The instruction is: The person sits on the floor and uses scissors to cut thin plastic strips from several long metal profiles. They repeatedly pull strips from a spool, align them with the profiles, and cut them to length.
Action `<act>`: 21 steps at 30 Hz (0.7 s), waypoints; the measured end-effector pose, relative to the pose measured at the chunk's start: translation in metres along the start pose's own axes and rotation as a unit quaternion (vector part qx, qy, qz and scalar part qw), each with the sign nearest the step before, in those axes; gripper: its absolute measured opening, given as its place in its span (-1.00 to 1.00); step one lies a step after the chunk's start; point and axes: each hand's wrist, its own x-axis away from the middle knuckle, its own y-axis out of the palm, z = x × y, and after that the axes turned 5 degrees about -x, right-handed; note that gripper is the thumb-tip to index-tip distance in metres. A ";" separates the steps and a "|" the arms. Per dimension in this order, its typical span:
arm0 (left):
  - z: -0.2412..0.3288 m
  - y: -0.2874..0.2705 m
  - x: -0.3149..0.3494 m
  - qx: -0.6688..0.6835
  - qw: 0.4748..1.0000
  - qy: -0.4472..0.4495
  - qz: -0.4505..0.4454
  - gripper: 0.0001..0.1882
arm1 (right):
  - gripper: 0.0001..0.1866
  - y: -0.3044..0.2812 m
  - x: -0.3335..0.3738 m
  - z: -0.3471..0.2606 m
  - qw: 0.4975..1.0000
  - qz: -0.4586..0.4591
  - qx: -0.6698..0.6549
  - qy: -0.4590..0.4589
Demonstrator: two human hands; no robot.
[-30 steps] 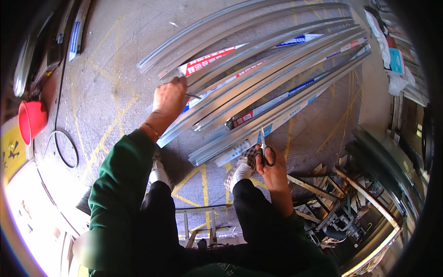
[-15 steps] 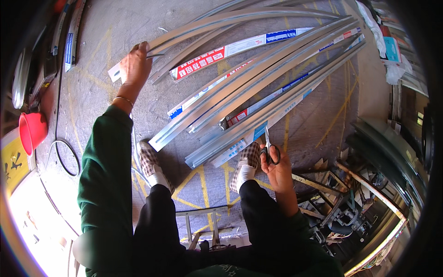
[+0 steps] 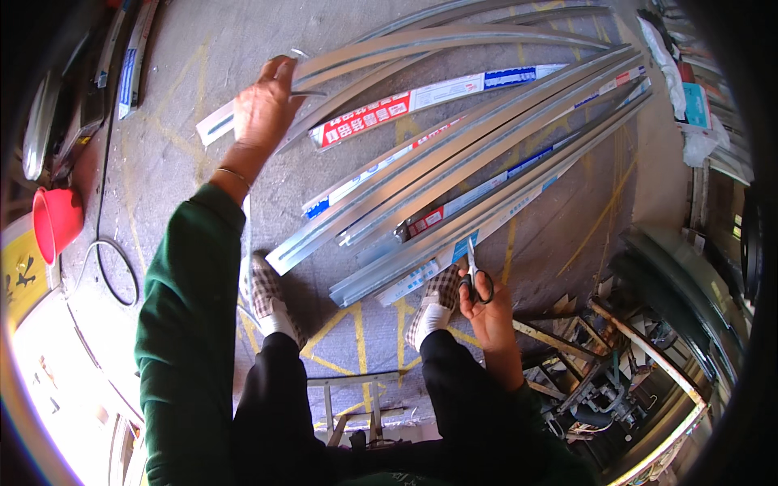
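Observation:
My left hand [image 3: 263, 107], fingers curled, is at the near-left end of a long, pale metal profile [image 3: 365, 53]. A thin grey strip [image 3: 311, 94] sticks out from between its fingers, and a dark line runs along the profile's face. What the fingertips press on is partly hidden. Lower right, my right hand [image 3: 488, 314] has its fingers through the black handles of a pair of scissors [image 3: 472, 271]. The blades point up and look nearly closed, in front of a blue-and-white labelled profile [image 3: 425, 275].
More long metal profiles [image 3: 454, 134] lie fanned across the floor, some with red, white and blue wrapping [image 3: 365, 121]. A red bucket [image 3: 57, 220] and a black cable [image 3: 104, 267] are at left. A rusty metal frame [image 3: 648, 352] with machine parts stands lower right. My checked shoes [image 3: 265, 290] touch the floor beside the profiles.
My left hand has moved slightly right along the profile, so more of its left end shows. My right hand keeps the scissors in almost the same place. The whole view has shifted a little.

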 end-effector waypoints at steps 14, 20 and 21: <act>-0.005 -0.015 0.021 0.073 0.978 0.062 -0.186 -0.54 | -0.64 -0.015 -0.006 0.003 0.999 -0.026 -0.011 0.034; -0.016 -0.046 0.049 0.107 0.980 0.031 -0.165 -0.58 | -0.60 -0.010 -0.007 0.004 0.998 -0.051 -0.016 0.038; -0.016 -0.048 0.052 0.111 0.976 0.016 -0.186 -0.59 | -0.59 -0.008 -0.007 0.005 0.998 -0.050 -0.015 0.037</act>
